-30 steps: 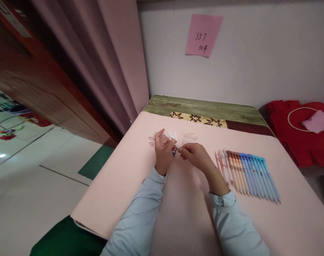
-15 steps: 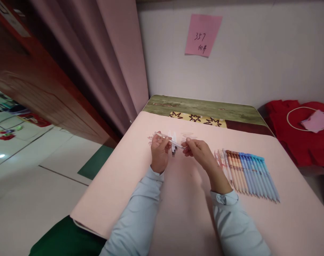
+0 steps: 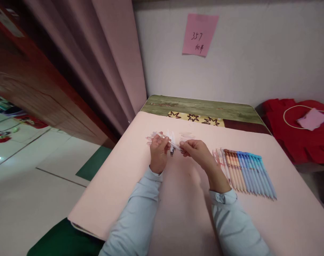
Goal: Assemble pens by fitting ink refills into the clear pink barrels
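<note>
Between my two hands a slim whitish pen [image 3: 174, 145] slants down to the right. My left hand [image 3: 158, 156] is closed round its upper part, the end poking out past the fingers. The fingertips of my right hand [image 3: 197, 151] pinch its lower end, hiding the tip. Just behind the pen lie several thin white refills [image 3: 171, 152] with dark tips. Some small clear parts [image 3: 187, 136] rest beyond my right hand. More clear, pinkish pieces [image 3: 149, 139] show partly behind my left hand.
A neat row of pens [image 3: 248, 174] in clear-pink, brown, blue and turquoise lies at the right on the pink table cover [image 3: 119, 185]. Behind the table is a wall with a pink note [image 3: 200, 35]. A red cloth [image 3: 281, 138] is at the right, a curtain [image 3: 116, 53] at the left.
My right fingers have moved slightly left along the pen, closer to my left hand. The left hand keeps its hold. The whole view has shifted a little.
</note>
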{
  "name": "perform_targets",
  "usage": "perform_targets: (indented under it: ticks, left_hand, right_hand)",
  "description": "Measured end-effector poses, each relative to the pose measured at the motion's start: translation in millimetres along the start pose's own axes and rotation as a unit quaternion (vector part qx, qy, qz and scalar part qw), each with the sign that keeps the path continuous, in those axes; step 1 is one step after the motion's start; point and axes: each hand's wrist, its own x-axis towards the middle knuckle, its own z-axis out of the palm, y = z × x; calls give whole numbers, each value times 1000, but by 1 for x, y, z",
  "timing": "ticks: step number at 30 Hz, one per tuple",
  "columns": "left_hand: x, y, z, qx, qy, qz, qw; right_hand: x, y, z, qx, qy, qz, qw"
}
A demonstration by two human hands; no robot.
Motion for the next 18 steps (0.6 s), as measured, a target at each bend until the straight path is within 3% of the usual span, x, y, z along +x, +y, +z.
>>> perform_targets:
  ticks: [7,18]
  left_hand:
    - [0,2,0,35,-14,-19,999]
    - [2,0,4,32,-39,-37,998]
  right_hand:
    - [-2,-10,7,-93,20,-14,995]
    - [-9,-31,-1,-163,25,-30,986]
